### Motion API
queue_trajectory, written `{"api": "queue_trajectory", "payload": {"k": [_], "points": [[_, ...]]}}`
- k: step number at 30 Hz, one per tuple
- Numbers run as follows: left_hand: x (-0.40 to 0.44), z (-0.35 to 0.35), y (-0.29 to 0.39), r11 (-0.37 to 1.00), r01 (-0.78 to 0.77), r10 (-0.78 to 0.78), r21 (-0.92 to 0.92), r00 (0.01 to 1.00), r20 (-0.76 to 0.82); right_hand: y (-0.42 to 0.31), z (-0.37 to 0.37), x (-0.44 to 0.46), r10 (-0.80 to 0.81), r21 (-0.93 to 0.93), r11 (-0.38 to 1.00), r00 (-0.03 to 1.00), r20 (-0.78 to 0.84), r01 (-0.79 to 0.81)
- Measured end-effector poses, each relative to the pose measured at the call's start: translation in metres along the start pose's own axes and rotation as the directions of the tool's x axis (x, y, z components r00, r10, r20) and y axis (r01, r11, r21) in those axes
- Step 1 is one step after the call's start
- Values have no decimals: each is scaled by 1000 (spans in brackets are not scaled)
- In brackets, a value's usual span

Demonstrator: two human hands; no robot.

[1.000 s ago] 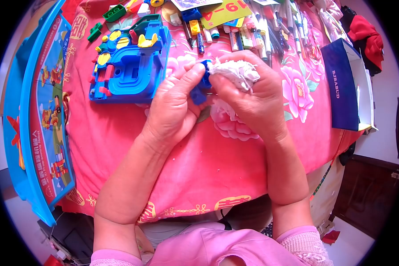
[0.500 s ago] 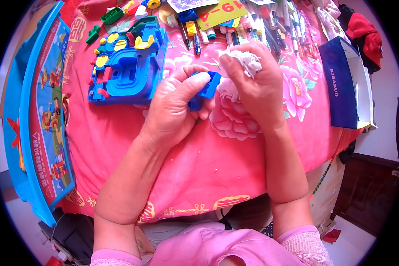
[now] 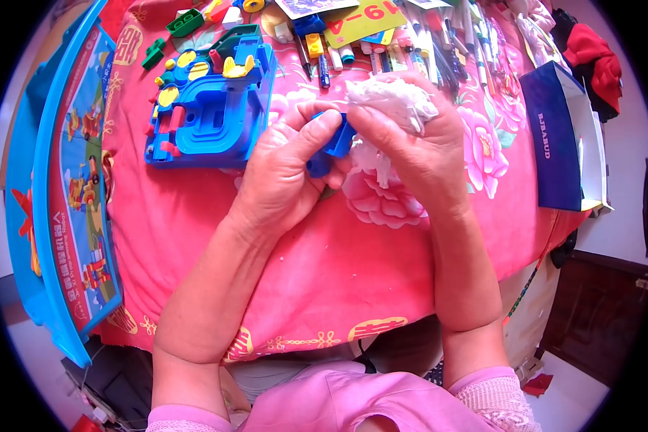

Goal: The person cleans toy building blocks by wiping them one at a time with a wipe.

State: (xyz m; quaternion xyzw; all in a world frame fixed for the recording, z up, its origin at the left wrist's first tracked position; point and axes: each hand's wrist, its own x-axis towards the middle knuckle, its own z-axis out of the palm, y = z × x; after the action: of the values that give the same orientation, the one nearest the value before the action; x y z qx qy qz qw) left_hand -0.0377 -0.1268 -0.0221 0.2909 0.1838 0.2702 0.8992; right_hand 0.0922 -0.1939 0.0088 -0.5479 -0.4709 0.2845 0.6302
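My left hand point(image 3: 284, 155) is closed around a small blue toy block point(image 3: 338, 141), its thumb pressed on the top edge. In my right hand point(image 3: 425, 144) is a crumpled white tissue point(image 3: 392, 99), bunched between thumb and fingers, with a loose end hanging below the palm. The right thumb tip meets the right side of the block, or comes very close to it. Left of my hands sits a blue toy track base point(image 3: 216, 119) with yellow and red parts on it.
Markers point(image 3: 428, 50), cards point(image 3: 363, 21) and toy blocks point(image 3: 185, 24) crowd the back of the pink flowered cloth point(image 3: 317, 273). A dark blue box point(image 3: 547, 137) stands at the right edge. On the left, a blue-rimmed toy box lid point(image 3: 79, 187) stands upright.
My right hand has moved left with the tissue, bringing its thumb to the block. The tissue looks more spread out. My left hand has barely moved.
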Motion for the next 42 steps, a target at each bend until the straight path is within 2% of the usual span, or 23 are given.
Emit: {"api": "queue_trajectory", "payload": {"k": [2,8,10,14,16,18,23,27,30,31,33,34,37,40,42], "points": [[0,0,0,1000,6,-6,-29,1000,-4,-5,1,-1,63,38,997,997,51,-65],[-1,4,1,998,8,-11,-63,999,-43,-8,0,-2,61,129,989,993,100,-74],[-1,8,2,997,10,-17,-79,995,-95,-4,0,-3,-45,41,998,999,17,45],[-2,3,3,995,67,-72,-76,995,-69,-2,0,-2,-222,-185,963,965,-136,195],[-3,7,4,997,80,-81,-7,996,-42,2,0,-1,-420,-357,854,906,-45,378],[-2,6,1,996,63,-69,-66,993,-93,2,2,3,-550,-454,723,832,77,520],[-1,0,-3,984,29,-50,-175,992,-120,-2,4,-1,-498,-363,770,850,172,524],[-3,2,0,994,25,-36,-108,994,-104,-3,0,-1,-448,-350,802,875,182,484],[1,-15,-1,996,46,-35,-75,989,144,-1,-1,1,-456,-395,778,872,181,489],[0,-15,0,998,53,-51,-13,986,159,0,-2,1,-465,-410,766,867,177,495],[-2,-11,3,992,65,-85,111,979,183,2,0,2,-421,-413,813,905,70,410],[-2,-8,4,993,71,-86,96,983,163,2,1,2,-395,-411,835,919,16,366],[-2,-4,4,993,80,-90,85,988,126,4,-2,3,-463,-507,770,886,-24,388],[-3,-3,5,992,75,-86,102,990,109,8,-6,5,-412,-432,846,897,-159,312],[-3,1,6,997,64,-67,51,996,60,4,-4,5,-472,-408,811,881,-33,419]]}}
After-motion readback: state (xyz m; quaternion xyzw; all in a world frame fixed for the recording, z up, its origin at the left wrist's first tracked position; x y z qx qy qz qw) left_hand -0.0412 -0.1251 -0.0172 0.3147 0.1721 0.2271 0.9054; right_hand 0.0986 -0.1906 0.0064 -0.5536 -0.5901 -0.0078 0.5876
